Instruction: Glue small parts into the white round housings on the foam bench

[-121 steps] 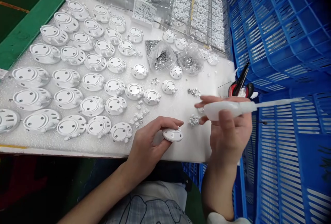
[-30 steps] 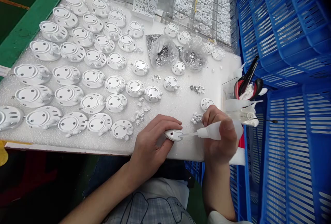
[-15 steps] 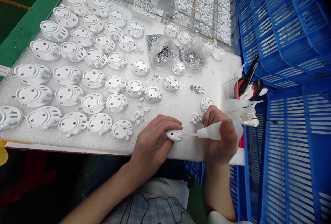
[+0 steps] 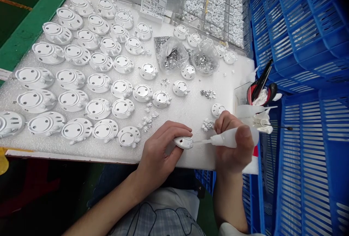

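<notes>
Between its thumb and fingers, my left hand (image 4: 160, 148) pinches a small white oval plastic part (image 4: 183, 142), tilted with one edge toward the right. My right hand (image 4: 234, 148) is wrapped round a translucent squeeze bottle (image 4: 227, 138) with a long thin nozzle. The nozzle tip points left, just off the part's right end. On the white foam sheet (image 4: 196, 114) lie several similar white oval parts with two dark spots each, such as one beside my left hand (image 4: 129, 136). Small white pieces (image 4: 207, 124) are heaped near my right hand.
Two plastic bags of small metal bits (image 4: 172, 55) (image 4: 205, 59) lie mid-board. A labelled clear tray (image 4: 174, 16) of white pieces stands at the back. To the right are a holder with scissors (image 4: 261, 87), another bottle (image 4: 247, 110), and blue crates (image 4: 308, 148).
The squeeze bottle has moved slightly right with my right hand, so its nozzle tip has drawn back from the white part. My left hand stays in place.
</notes>
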Demonstrator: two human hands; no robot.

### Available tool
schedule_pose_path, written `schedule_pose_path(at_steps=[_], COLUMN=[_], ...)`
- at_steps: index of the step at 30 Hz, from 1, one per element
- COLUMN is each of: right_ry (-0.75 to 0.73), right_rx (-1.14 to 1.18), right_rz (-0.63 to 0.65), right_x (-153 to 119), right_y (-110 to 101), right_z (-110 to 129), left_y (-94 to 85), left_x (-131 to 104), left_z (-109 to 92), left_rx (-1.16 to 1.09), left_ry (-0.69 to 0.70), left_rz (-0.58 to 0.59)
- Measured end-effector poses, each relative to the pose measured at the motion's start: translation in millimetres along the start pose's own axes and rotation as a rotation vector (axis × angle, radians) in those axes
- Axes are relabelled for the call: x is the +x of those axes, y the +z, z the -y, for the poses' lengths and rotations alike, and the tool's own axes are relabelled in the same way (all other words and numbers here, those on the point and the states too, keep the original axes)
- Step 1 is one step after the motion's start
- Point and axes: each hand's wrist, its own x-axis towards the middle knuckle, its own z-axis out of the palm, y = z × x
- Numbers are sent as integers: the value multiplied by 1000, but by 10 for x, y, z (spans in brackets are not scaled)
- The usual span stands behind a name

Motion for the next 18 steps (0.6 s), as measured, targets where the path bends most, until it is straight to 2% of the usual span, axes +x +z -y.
schedule_pose_path(at_steps=[4,9,15,18], right_ry=[0,5,167,184], right_rx=[-16,66,208,165], right_rz=[23,-27,-32,-21], right_x=[-18,40,127,105], right_y=[-8,29,-15,-53], right_z=[-2,27,83,60], left_y=[-6,-7,3,0], left_x=[2,-7,-9,0], left_z=[-8,0,15,9], left_rx=[1,4,-18,-24], left_ry=[-1,0,13,8], left_rz=[5,1,-11,-9])
